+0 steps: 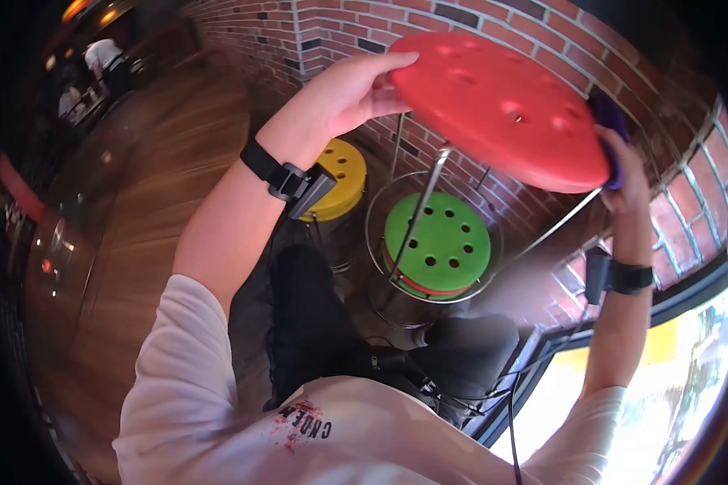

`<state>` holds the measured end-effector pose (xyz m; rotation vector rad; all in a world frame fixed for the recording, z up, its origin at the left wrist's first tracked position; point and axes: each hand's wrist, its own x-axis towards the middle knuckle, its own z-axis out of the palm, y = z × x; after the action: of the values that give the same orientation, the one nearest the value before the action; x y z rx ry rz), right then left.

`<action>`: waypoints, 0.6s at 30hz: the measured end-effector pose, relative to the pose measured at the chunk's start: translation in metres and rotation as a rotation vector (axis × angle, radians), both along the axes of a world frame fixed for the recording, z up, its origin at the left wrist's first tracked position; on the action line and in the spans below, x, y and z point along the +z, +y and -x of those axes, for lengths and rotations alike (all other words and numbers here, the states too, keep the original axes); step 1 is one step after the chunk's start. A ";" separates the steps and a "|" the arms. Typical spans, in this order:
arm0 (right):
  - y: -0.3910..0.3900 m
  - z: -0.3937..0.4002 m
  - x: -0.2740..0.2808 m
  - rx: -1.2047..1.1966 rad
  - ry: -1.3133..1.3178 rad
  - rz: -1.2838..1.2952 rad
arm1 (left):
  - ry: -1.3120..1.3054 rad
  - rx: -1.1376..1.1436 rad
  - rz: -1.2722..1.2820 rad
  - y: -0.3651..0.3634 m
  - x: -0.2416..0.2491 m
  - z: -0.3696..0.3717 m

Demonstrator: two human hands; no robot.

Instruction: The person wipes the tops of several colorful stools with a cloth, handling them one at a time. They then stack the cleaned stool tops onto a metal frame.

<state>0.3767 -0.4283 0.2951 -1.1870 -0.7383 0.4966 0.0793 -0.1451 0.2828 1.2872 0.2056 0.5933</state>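
Above a green stool (449, 250), a red round-topped stool (501, 109) tilts, its rim clamped in the left hand (362, 93), thumb uppermost; the right hand (631, 179) curls its fingers round a purple cloth (613, 121) against it. An even grip should steady the metal legs (433, 180).

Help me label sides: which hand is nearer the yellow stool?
Left. The left hand holds the red stool above the yellow stool in the picture; the right hand is farther off, across the red stool.
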 end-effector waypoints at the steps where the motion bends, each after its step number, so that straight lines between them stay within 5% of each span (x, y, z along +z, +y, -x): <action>1: 0.001 -0.004 0.015 0.042 0.001 -0.007 | -0.073 -0.025 -0.023 -0.009 0.014 0.012; 5: 0.020 0.019 0.059 0.246 -0.076 -0.014 | -0.214 0.020 -0.248 -0.012 0.051 0.057; 6: 0.030 0.018 0.062 0.254 -0.089 -0.033 | -0.112 0.035 -0.060 -0.021 0.070 0.074; 8: 0.054 0.016 0.065 0.264 -0.115 -0.075 | -0.182 0.101 -0.138 -0.016 0.073 0.090; 14: 0.141 0.040 0.040 0.222 -0.158 -0.082 | -0.183 0.326 -0.386 -0.002 0.050 0.120; 18: 0.204 0.039 0.012 0.307 -0.184 -0.144 | -0.142 0.560 -0.327 0.015 0.024 0.117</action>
<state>0.3381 -0.2239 0.3072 -0.9978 -1.1063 0.5815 -0.0379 -0.1300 0.3064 1.5002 0.3671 1.2320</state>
